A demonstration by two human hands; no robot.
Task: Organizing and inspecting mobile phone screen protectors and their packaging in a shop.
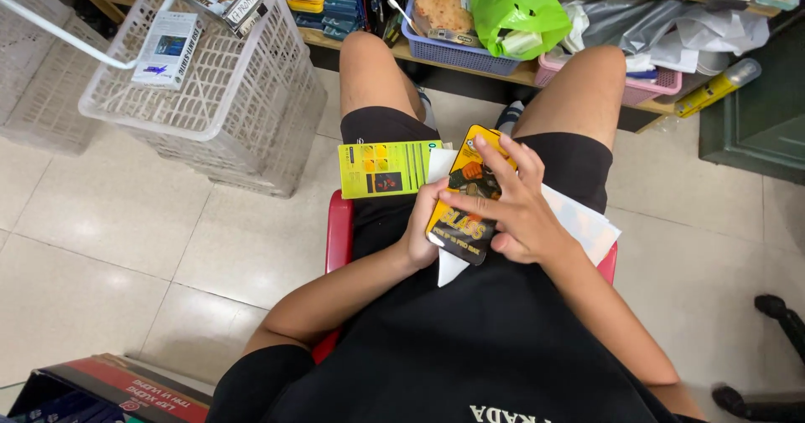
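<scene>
Gripping a yellow-black packet (466, 209) over the lap, left hand (419, 230) beneath, right hand (511, 209) fingers spread on top.

Beside the red stool (339, 230), a yellow-and-black packet (466, 201) overlaps white envelopes (579, 222); a lime-green card (386, 168) lies just left of it. Beyond the stool, a bright green bag (516, 12) sits over a blue basket (457, 52).

Both forearms reaching forward over the lap, elbows bending, left hand (422, 232) curling upward with fingers closing in a grip, right hand (513, 209) lying across from the right, fingers spreading and pressing flat, thumb tucking below, hands touching.
</scene>
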